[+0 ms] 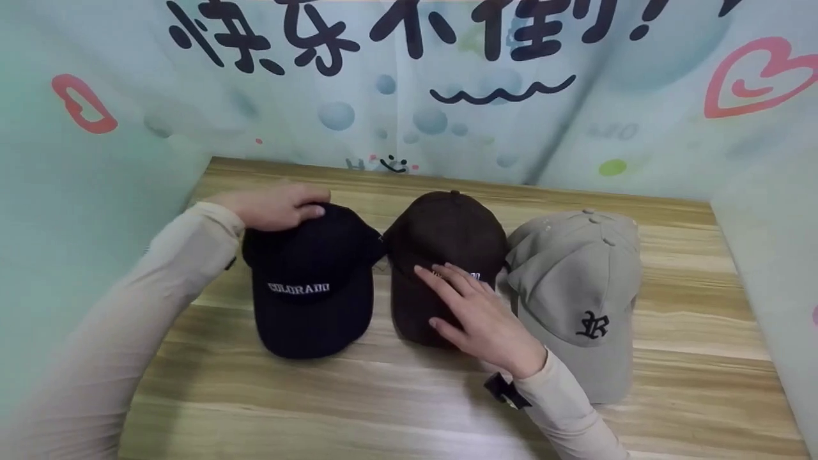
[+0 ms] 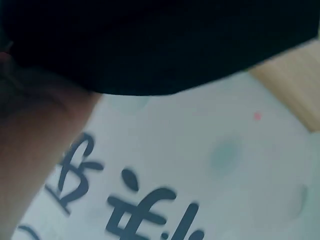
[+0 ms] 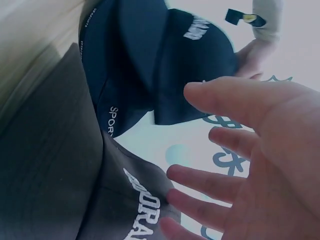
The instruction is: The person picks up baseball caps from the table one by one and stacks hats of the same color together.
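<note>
Fingers (image 1: 441, 275) straight on brown cap (image 1: 441, 249) (brim toward the person); left hand (image 1: 275, 206) grips black cap (image 1: 310, 281).

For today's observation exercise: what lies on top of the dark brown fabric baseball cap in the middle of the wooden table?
The right hand rests with straight fingers on the dark brown fabric baseball cap, over its brim and front. It covers most of the white lettering there, so the word cannot be read.

caps: three, side by side on the worktop (image 1: 447, 409)
black cap (image 1: 310, 281): one, at 9 o'clock
brown cap (image 1: 441, 243): one, middle
grey cap (image 1: 575, 287): one, at 3 o'clock
hands: two
</note>
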A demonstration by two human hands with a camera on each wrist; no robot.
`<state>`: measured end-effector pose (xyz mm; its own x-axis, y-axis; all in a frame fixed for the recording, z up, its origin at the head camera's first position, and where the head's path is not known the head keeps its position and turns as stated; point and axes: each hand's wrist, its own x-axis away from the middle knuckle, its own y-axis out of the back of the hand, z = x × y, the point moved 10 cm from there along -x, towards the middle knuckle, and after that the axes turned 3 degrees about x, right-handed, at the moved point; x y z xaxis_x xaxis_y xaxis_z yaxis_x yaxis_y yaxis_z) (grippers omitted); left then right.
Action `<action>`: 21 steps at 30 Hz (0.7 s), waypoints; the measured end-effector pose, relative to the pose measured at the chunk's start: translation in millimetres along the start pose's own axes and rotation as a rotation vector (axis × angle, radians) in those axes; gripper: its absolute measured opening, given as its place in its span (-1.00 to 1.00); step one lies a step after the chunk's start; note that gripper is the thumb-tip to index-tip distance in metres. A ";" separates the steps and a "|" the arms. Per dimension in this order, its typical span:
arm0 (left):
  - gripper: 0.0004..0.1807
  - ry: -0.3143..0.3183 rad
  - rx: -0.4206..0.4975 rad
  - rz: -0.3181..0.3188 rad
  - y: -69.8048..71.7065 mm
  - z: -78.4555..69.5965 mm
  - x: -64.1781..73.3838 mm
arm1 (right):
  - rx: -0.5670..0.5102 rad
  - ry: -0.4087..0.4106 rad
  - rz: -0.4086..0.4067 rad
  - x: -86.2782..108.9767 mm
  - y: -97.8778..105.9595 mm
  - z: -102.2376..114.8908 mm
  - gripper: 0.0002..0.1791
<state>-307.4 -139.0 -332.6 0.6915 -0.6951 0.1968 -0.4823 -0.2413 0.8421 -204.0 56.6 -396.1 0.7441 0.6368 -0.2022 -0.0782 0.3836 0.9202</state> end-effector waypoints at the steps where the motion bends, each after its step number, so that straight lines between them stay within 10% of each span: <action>1: -0.87 0.022 -0.004 -0.006 -4.1 5.3 -2.3 | -0.004 0.001 0.000 0.5 0.0 0.0 -0.22; 4: -0.82 0.158 -0.024 -0.027 -15.8 22.4 -3.1 | -0.012 0.009 -0.012 1.9 0.8 0.0 -0.22; 10: -0.09 0.480 -0.150 0.037 -47.5 34.8 14.1 | -0.029 0.032 -0.036 5.4 3.1 -1.3 -0.24; 21: 0.16 0.494 -0.215 0.056 -83.4 43.9 9.5 | -0.053 0.044 -0.041 10.0 4.3 -4.6 -0.25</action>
<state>-284.3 -155.1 -423.0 0.8633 -0.2891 0.4136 -0.4408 -0.0333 0.8970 -199.9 67.7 -395.7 0.7174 0.6484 -0.2549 -0.0845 0.4441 0.8920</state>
